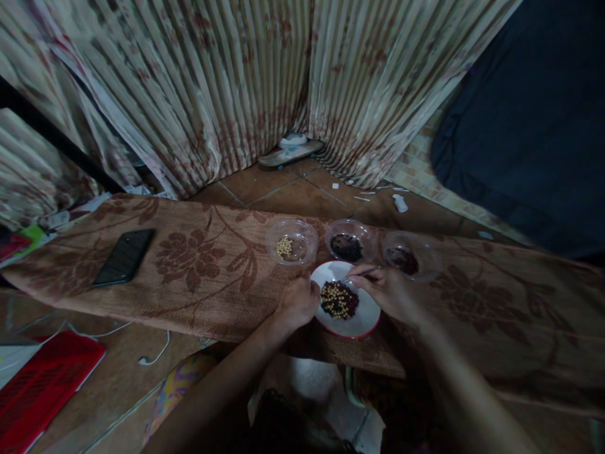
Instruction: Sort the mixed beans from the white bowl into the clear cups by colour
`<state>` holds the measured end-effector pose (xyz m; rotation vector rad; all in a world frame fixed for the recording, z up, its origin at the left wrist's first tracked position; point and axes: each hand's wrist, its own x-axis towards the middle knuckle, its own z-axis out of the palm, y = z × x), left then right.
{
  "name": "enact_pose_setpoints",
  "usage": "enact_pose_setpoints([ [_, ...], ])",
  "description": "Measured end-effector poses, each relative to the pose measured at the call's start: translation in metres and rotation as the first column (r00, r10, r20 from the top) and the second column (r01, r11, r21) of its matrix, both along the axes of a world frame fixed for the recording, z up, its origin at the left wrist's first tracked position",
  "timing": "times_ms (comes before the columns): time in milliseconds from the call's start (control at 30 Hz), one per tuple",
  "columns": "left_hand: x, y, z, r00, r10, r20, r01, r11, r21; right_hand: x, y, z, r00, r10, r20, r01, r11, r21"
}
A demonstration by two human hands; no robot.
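Our left hand (299,300) is curled narrow at the left rim of a white plate (368,309), holding it steady near the counter's near edge. In our right hand (385,287) we pinch a thin metal utensil (366,272), its tip angled down over the plate towards the mixed beans (339,300); its shape is too small and dim for us to tell. The beans lie in one heap, pale yellow ones mingled with dark ones, left of the plate's middle.

Along the far edge of the counter (231,296) we have three clear bowls in a row. The left bowl (308,236) holds a few yellow beans (284,248) to one side, the middle bowl (350,225) holds black beans (346,246), and the right bowl (429,255) holds dark red ones. The plate sits just on our side of the middle bowl.

Towards the counter's left end we see a dark phone (124,257) lying flat, well apart from the plate. Past the far edge, a skateboard (290,153) rests on the tiled floor by the curtains (246,82).
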<state>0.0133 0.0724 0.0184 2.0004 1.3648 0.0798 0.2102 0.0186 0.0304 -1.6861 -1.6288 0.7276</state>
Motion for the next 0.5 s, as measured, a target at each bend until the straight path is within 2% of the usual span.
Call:
enact_pose_setpoints([
  [133,0.0004,0.0001,-0.0028,1.0,0.013,0.021,-0.014,0.999,0.047,-0.0016,0.0008,0.0004,1.0,0.013,0.016,-0.013,1.0,-0.016],
  [500,-0.0003,0.0002,-0.004,0.999,0.008,0.049,-0.011,0.998,0.058,-0.0003,0.0002,-0.0034,0.999,0.036,0.023,-0.035,0.999,-0.026],
])
